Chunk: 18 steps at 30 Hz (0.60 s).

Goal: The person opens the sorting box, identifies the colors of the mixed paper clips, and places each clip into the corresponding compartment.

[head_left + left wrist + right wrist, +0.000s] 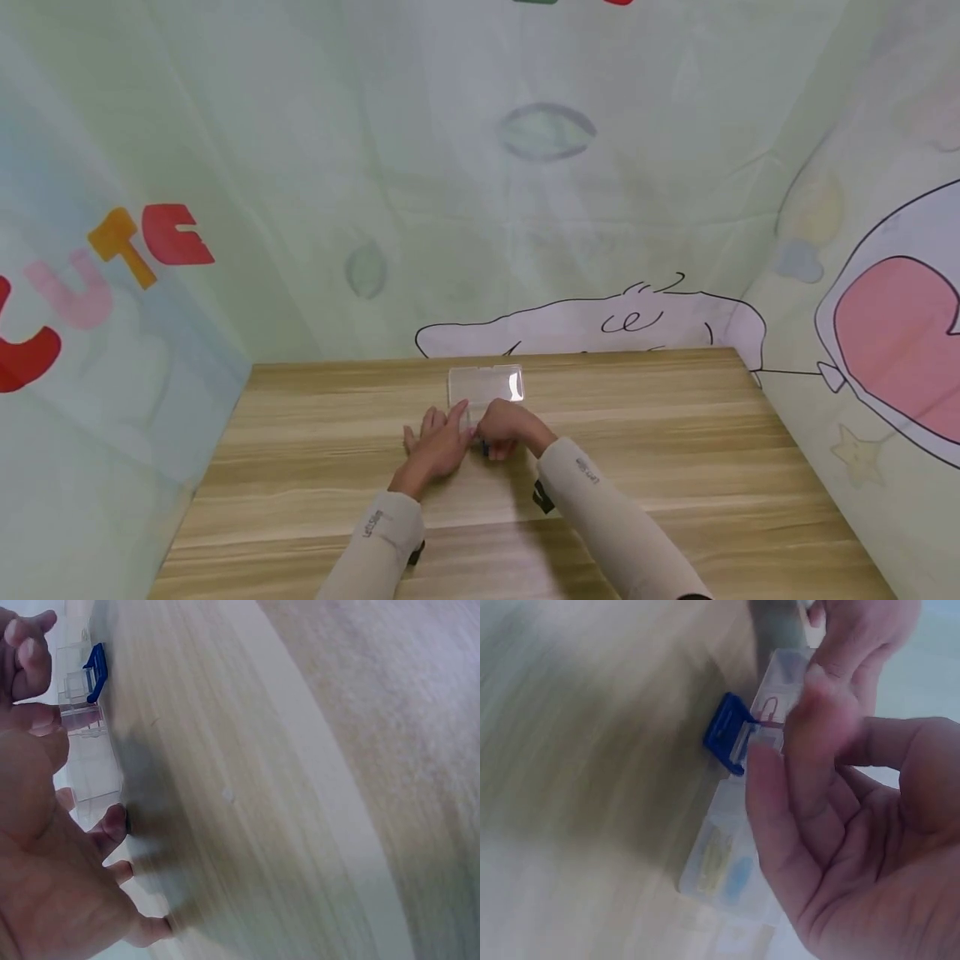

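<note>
A clear plastic compartment box [787, 664] lies on the table with its clear lid [480, 385] raised at the back. A blue latch [727, 735] sticks out from its front. Inside one compartment shows a pinkish-red paper clip [769, 710]; another holds yellow and blue pieces [727, 874]. My left hand [438, 446] spreads its fingers at the box's left end, some fingertips touching the table. Over the box near the latch is my right hand [855, 802], fingers bent and thumb brought against the index finger. Whether anything sits between those fingertips is hidden.
The wood-grain table [322, 500] carries the box near its back edge. Printed cloth walls [300, 167] rise behind it and on both sides. Dark straps [543, 497] show at both wrists under light sleeves [600, 517].
</note>
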Each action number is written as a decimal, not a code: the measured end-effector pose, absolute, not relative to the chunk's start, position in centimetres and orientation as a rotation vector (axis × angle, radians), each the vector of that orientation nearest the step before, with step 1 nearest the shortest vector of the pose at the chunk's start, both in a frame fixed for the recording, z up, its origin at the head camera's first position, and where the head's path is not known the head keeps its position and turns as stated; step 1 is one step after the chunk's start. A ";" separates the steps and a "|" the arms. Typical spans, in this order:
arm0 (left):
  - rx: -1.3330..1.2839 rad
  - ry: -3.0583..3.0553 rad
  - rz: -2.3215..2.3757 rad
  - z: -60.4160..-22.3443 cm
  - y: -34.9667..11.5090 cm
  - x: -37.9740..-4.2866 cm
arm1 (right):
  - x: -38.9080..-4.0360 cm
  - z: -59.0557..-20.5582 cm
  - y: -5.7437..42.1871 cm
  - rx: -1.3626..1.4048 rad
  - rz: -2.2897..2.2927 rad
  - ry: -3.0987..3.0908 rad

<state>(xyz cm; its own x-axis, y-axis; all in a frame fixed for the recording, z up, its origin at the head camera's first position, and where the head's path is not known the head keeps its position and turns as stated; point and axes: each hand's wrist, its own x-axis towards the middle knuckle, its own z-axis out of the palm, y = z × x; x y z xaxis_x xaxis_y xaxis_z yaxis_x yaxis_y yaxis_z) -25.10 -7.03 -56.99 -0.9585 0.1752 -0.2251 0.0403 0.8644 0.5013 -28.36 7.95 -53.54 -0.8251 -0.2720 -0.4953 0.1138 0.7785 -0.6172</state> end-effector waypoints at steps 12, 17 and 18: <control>0.162 2.767 0.730 -56.9 -7.0 -25.1 | -28.7 -54.7 8.8 0.147 -1.252 2.085; 0.159 2.766 0.733 -56.9 -7.1 -25.2 | -28.7 -54.5 8.7 0.144 -1.246 2.081; 0.161 2.765 0.735 -57.0 -7.1 -25.1 | -28.6 -54.4 8.7 0.141 -1.246 2.076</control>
<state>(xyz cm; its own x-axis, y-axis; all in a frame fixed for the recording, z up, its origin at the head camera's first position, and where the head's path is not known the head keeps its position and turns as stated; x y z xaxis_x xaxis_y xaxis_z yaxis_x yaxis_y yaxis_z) -25.14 -7.12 -56.96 -0.9560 0.1764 -0.2342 0.0367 0.8646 0.5011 -28.63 8.71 -54.41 -0.7484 -0.2496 -0.6145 0.4247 0.5312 -0.7331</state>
